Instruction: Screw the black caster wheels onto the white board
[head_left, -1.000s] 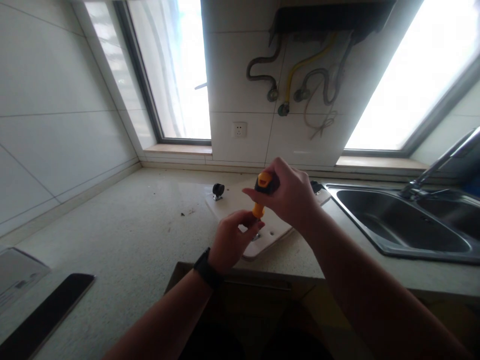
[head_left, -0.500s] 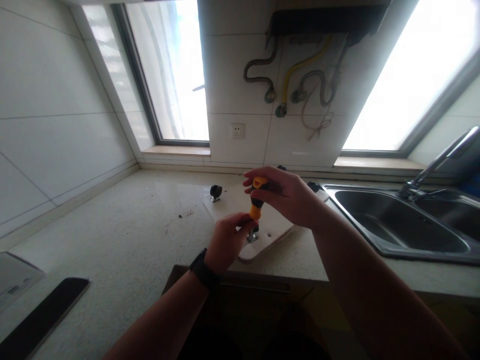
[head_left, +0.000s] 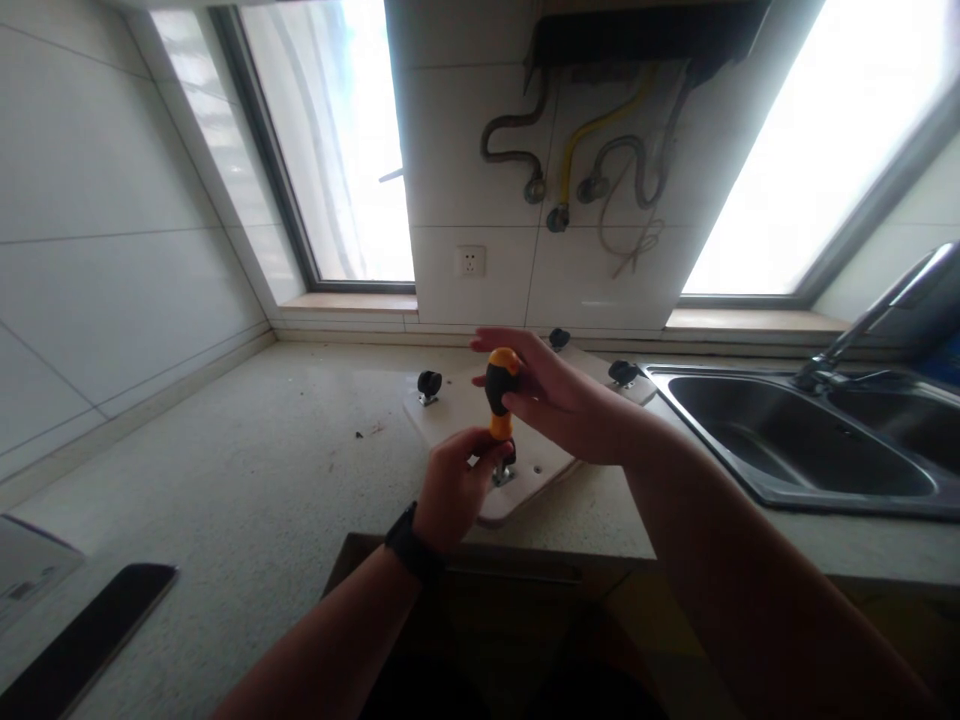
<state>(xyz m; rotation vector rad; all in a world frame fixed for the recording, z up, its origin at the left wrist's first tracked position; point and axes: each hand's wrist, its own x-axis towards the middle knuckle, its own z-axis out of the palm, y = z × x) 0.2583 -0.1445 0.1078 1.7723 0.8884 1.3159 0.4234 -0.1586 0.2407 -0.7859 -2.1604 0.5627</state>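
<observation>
An orange-and-black screwdriver (head_left: 502, 385) stands nearly upright over a caster (head_left: 505, 462) at the near corner of a pale board (head_left: 532, 490). My right hand (head_left: 559, 395) has its thumb against the handle; its other fingers reach loosely past the far side. Pinched around the lower end of the screwdriver is my left hand (head_left: 457, 475), with a black watch (head_left: 411, 540) on the wrist. The fingers partly hide the shaft, and the tip is hard to make out. More black casters (head_left: 429, 384) sit at the board's other corners.
The board lies on a speckled counter (head_left: 247, 480), near its front edge. A steel sink (head_left: 780, 430) with a tap (head_left: 862, 340) is at the right. At lower left lie a long dark flat object (head_left: 97, 630) and a white box (head_left: 34, 560). Hoses (head_left: 577, 150) hang on the back wall.
My right hand has shifted slightly left, and the screwdriver handle has tipped left, closer to upright. My left hand keeps its pinch low down. The view has moved a little.
</observation>
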